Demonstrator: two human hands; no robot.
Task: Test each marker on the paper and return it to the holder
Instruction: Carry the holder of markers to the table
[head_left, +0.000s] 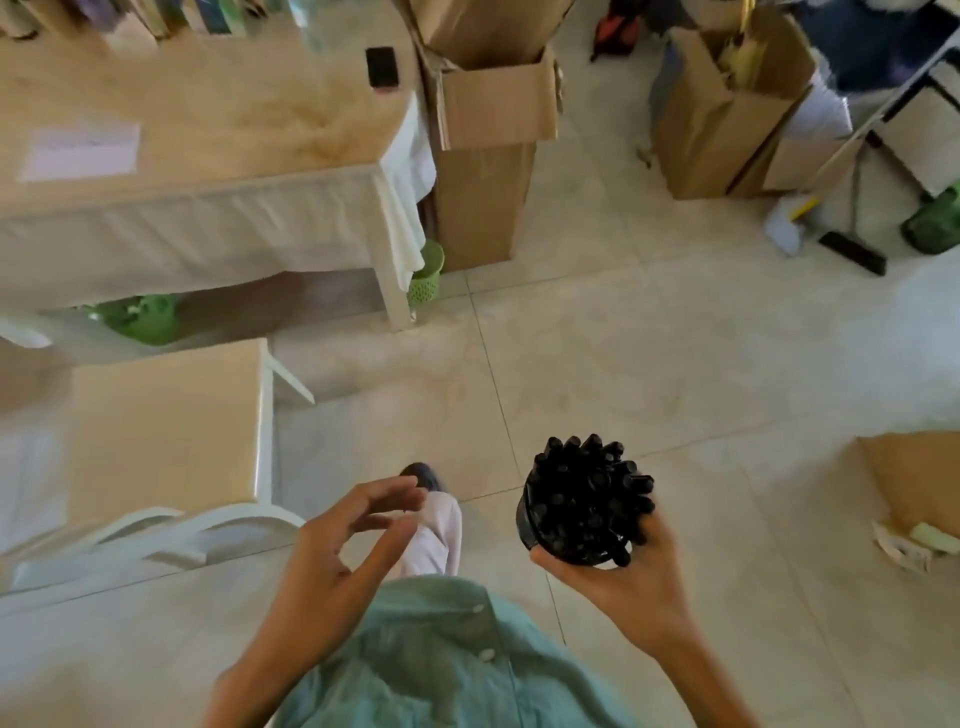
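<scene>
Markers (589, 501) stand packed in a black holder (525, 519), gripped by the right hand (623, 571) to carry them. Left hand (343, 540) hangs loose, holding nothing. Paper (80, 150) waits near the worktop (234, 104) edge.

Glossy black plastic markers (589, 493) are seen; the table (208, 111) top looks like matt wood, the boxes (488, 135) cardboard.

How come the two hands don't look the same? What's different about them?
The right hand grips the black holder full of black markers; the left hand holds nothing. The right hand's fingers curl round the holder, while the left hand's fingers are spread and loosely bent. The right hand cups upward from below; the left hand reaches forward in the air. Both are bare and hang above the tiled floor.
</scene>
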